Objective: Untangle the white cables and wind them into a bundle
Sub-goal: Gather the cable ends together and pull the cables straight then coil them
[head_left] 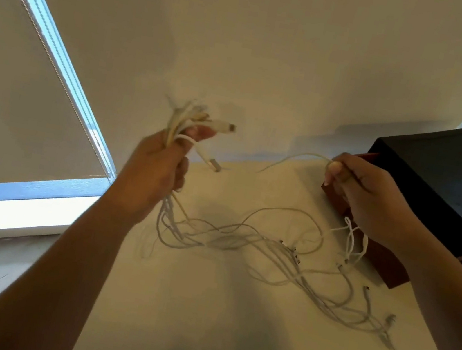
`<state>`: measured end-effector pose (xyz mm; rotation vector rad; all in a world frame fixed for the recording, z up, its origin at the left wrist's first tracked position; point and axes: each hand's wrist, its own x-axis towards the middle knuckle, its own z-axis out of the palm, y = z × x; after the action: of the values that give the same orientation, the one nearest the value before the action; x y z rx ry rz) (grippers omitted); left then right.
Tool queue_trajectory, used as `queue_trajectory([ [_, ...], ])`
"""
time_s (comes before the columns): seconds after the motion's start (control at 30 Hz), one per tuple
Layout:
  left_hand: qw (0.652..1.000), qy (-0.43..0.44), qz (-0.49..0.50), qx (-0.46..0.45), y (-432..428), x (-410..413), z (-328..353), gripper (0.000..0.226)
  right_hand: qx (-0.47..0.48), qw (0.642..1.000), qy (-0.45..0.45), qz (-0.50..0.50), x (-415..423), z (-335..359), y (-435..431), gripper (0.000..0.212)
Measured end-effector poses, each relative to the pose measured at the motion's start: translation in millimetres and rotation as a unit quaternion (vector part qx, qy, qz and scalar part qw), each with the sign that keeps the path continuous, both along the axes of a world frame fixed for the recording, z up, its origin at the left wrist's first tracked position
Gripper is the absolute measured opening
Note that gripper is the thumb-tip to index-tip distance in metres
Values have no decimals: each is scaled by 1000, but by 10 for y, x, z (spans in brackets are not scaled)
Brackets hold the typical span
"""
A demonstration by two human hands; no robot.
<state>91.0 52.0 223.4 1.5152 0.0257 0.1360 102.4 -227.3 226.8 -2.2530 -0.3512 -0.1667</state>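
On the cream bench (pixel 196 337) the white cables (pixel 271 255) sprawl tangled, with untangling underway. The left hand (pixel 154 168) grips a bunch of plug ends (pixel 201 122); the right hand (pixel 363 197) pinches one strand (pixel 297 157), which likely needs drawing free next.

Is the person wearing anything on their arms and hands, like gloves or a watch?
The left arm and right arm are bare all the way to the wrists; no sleeves show. The left hand and the right hand wear no gloves, and I can see no ring, watch or bracelet. The right hand's thumbnail looks pale.
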Motion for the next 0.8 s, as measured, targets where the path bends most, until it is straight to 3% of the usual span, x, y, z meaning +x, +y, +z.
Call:
queue_trajectory([
  [0.23,992,59,-103,32,-325,-21,-164,47,64,992,-11,112,-91,147,315,29],
  [0.33,985,77,-143,65,-302,-25,-225,36,97,991,-22,85,-79,206,330,29],
  [0.5,988,90,-108,63,-111,-38,-254,43,93,995,-36,-23,8,130,99,30],
  [0.57,990,86,-94,66,-28,-18,-246,35,66,996,-13,-61,26,49,-5,29],
  [0.7,988,79,-71,114,-9,12,-214,35,-102,994,18,-39,28,-77,4,14],
  [0.8,981,66,-78,166,-136,3,-189,33,-173,984,-4,40,-10,-103,212,46],
])
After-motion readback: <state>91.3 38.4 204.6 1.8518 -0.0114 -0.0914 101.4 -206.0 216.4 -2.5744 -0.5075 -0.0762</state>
